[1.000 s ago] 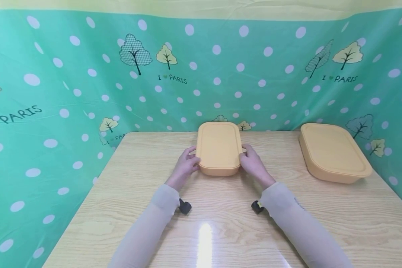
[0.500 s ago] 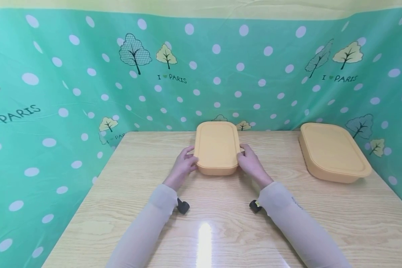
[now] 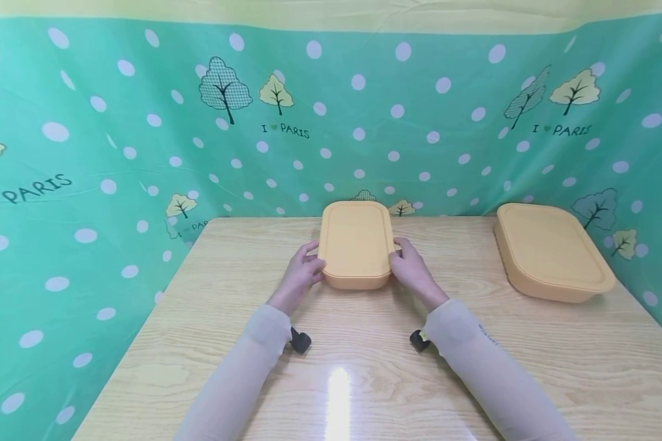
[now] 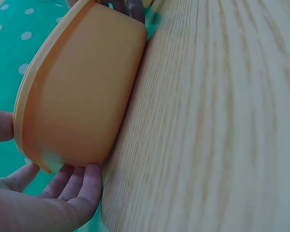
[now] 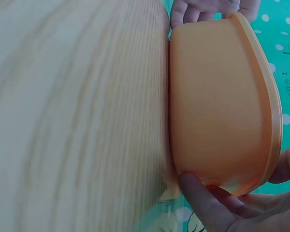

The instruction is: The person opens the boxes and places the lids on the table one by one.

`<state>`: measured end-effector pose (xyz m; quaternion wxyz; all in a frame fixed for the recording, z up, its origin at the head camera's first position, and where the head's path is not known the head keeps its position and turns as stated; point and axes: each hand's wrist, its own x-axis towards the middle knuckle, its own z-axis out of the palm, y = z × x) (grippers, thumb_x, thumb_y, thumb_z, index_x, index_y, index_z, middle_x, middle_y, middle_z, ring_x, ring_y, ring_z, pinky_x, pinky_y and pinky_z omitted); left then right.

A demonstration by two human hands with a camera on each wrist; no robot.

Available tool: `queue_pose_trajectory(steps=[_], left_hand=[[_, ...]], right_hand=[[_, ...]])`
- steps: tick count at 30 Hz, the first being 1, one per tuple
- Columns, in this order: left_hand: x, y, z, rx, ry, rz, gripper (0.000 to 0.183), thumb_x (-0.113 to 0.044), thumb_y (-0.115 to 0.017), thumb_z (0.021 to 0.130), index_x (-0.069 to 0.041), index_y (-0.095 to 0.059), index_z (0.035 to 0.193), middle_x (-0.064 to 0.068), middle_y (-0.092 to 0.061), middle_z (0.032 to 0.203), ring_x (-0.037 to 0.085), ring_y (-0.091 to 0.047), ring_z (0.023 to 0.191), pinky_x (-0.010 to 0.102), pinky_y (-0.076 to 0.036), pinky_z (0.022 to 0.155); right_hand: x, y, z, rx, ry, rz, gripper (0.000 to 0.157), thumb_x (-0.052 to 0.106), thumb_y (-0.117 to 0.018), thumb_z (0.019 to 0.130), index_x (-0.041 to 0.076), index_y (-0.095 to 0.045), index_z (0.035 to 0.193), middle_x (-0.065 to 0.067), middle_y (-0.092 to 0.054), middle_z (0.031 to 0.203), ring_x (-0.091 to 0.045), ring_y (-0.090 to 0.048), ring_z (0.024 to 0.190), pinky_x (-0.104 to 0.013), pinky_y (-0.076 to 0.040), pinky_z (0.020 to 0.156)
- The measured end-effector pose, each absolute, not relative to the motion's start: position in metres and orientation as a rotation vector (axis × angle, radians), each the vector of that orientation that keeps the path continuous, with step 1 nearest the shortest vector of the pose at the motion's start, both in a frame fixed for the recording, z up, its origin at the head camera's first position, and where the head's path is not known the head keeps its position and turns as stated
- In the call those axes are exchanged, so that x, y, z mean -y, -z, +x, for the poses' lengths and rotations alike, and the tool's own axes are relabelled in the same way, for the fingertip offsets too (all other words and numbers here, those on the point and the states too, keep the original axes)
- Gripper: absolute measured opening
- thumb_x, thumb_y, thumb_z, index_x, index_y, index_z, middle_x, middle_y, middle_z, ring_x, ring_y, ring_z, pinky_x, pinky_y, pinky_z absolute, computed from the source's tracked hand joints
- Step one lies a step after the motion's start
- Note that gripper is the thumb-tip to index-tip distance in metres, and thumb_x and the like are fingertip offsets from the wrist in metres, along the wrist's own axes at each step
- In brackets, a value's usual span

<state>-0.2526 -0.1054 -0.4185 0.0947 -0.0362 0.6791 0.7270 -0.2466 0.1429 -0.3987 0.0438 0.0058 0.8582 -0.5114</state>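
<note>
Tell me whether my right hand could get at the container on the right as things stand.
Probably yes, but it would need to let go first: the right hand is holding the middle container. Only tabletop shows between that hand and the right-hand container.

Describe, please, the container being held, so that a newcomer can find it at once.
On the wooden table, go to the far edge, before the green dotted curtain. Near the middle of that edge sits a lidded, pale orange container with rounded corners. Unlike the similar box farther right, it is held at its sides by the left grip and right grip.
</note>
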Motion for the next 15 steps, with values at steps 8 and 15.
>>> queue_pose_trajectory(steps=[8,15], left_hand=[[0.1083,0.4172,-0.2517,-2.016,-2.155,-0.123,0.063,-0.004,-0.058,0.087,-0.018,-0.037,0.144,0.016,-0.046,0.127,0.029,-0.055,0.111,0.037,-0.049,0.094],[0.1119,0.4154,-0.2506,-2.009,-2.16,-0.138,0.062,-0.003,-0.058,0.087,-0.019,-0.038,0.143,0.017,-0.046,0.128,0.031,-0.055,0.112,0.039,-0.048,0.095]], right_hand=[[-0.1395,0.3978,-0.2462,-2.613,1.555,0.016,0.054,0.021,-0.033,0.097,0.007,-0.025,0.148,-0.015,-0.053,0.117,-0.028,-0.054,0.106,-0.043,-0.046,0.091],[-0.1354,0.3986,-0.2469,-2.612,1.55,0.019,0.054,0.021,-0.034,0.097,0.008,-0.026,0.148,-0.014,-0.053,0.117,-0.028,-0.055,0.105,-0.044,-0.047,0.091]])
